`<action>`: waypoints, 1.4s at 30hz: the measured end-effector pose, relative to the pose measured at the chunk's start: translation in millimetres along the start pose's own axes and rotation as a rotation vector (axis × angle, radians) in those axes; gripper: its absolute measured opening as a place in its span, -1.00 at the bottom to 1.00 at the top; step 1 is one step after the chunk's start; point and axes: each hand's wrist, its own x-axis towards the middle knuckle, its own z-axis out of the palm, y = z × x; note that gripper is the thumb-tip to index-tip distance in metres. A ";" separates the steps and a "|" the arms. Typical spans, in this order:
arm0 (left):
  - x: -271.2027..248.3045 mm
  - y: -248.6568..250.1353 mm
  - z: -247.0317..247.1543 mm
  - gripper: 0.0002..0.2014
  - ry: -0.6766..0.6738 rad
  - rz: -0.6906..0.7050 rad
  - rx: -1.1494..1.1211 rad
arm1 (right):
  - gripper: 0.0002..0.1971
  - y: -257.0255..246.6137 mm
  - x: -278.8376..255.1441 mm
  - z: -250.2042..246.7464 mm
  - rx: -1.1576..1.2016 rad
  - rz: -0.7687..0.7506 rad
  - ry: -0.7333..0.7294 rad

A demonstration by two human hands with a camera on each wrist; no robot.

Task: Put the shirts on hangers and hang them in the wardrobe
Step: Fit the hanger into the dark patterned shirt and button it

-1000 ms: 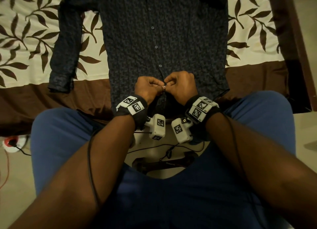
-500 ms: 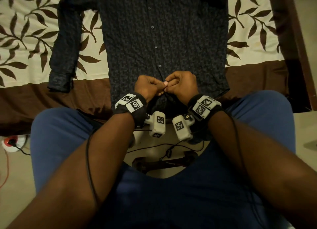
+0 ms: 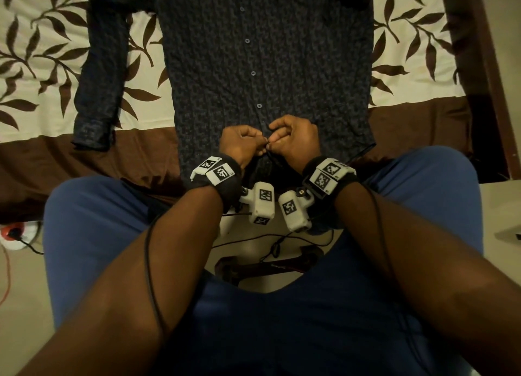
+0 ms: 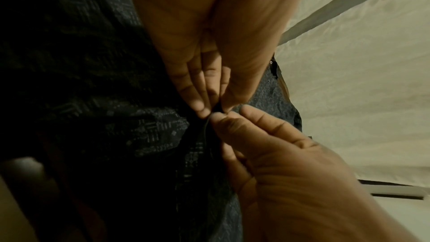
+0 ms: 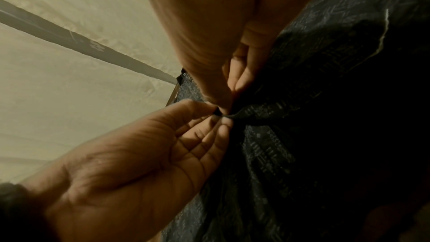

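A dark patterned button-up shirt (image 3: 253,51) lies flat, front up, on the bed, with its hem toward me. Its left sleeve (image 3: 95,74) stretches down the sheet. My left hand (image 3: 260,146) and right hand (image 3: 272,143) meet at the lower front placket, knuckles up. In the left wrist view my left hand (image 4: 209,106) pinches the dark fabric edge (image 4: 204,135) against the fingertips of my right hand (image 4: 223,117). The right wrist view shows my right hand (image 5: 223,106) and left hand (image 5: 216,117) pinching the same fold of shirt (image 5: 325,98). No hanger is in view.
The bedsheet (image 3: 42,65) is cream with brown leaves and a brown border (image 3: 56,161). A dark wooden bed frame (image 3: 485,65) runs along the right. My blue-clad legs (image 3: 93,220) flank the hands. A red and white power strip (image 3: 14,232) and cables (image 3: 267,240) lie on the floor.
Both hands stay at the same spot on the lower placket. Their fingertips have shifted slightly against each other. The shirt has not moved.
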 end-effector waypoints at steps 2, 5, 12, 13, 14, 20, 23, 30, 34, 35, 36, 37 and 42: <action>-0.3 -1.3 -0.5 -0.76 0.005 0.011 -0.015 | -0.67 1.3 1.1 0.3 0.006 -0.003 0.006; -2.4 -1.2 -1.1 -0.78 0.005 0.042 0.000 | -0.71 3.5 0.4 -0.1 0.017 -0.015 0.007; -0.7 -2.2 -2.4 -0.75 0.057 0.043 -0.001 | -0.73 7.9 1.1 -0.8 0.104 -0.012 -0.038; -0.3 -1.6 -2.6 -0.75 0.062 0.029 -0.012 | -0.74 8.2 0.3 -1.0 0.098 -0.032 -0.039; 0.5 -1.6 -3.0 -0.75 0.060 0.019 -0.027 | -0.75 7.5 -0.9 -1.0 0.088 -0.048 -0.040; 0.0 -4.4 -6.2 -0.70 -0.047 0.097 -0.016 | -0.79 7.5 2.6 -4.2 0.327 0.089 -0.124; 1.5 -5.0 -6.4 -0.67 -0.087 0.156 0.002 | -0.83 0.7 4.2 -7.2 0.463 0.252 -0.194; 2.1 -12.0 -7.2 -0.76 0.010 0.096 0.077 | -0.58 4.9 -7.2 -17.9 -0.416 0.025 -0.277; -2.6 -12.8 -15.1 -0.72 -0.166 0.146 0.477 | -0.69 -1.8 -19.4 -13.0 -0.831 -0.091 -0.250; -4.6 -12.9 -16.8 -0.66 -0.205 0.150 0.668 | -0.75 -3.4 -19.3 -13.6 -0.770 -0.078 -0.250; -7.8 -12.1 -17.0 -0.61 -0.231 0.155 0.835 | -0.81 -4.9 -19.2 -16.1 -0.677 -0.054 -0.261; -11.8 -11.1 -14.7 -0.56 -0.248 0.175 0.970 | -0.86 -4.6 -18.0 -20.6 -0.580 -0.031 -0.270; -22.5 -10.5 -4.9 -0.69 -0.215 0.313 1.194 | -0.87 -6.0 -24.0 -43.4 -0.320 0.015 -0.103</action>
